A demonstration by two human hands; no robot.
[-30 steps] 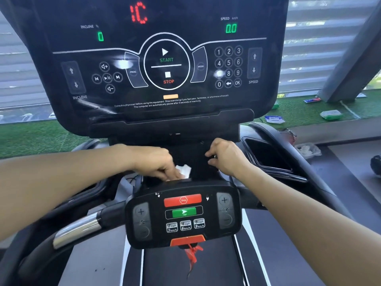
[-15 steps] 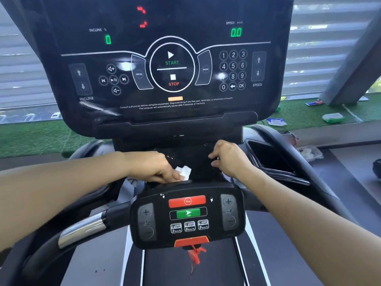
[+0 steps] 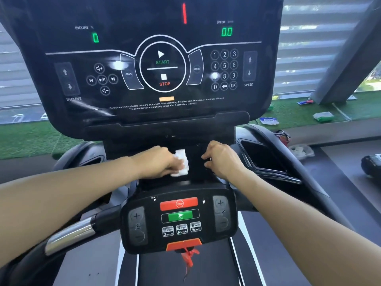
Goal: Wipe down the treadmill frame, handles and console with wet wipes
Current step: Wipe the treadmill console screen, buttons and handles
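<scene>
I see both forearms reaching forward under the console (image 3: pixel 160 65). My left hand (image 3: pixel 162 163) clutches a crumpled white wet wipe (image 3: pixel 181 163) against the black neck panel (image 3: pixel 195 168); my right hand (image 3: pixel 221 159), fingers curled, grips that panel's right edge, just beside the wipe. The console reads INCLINE, SPEED, START, STOP; the lower control pad (image 3: pixel 179 219) reads Stop, Go

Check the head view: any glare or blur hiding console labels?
Head view: two white glare spots on the console, one beside PROG, one covering keypad 7; other labels legible. Left hand and wet wipe slightly soft; wide-angle bends the edges.
</scene>
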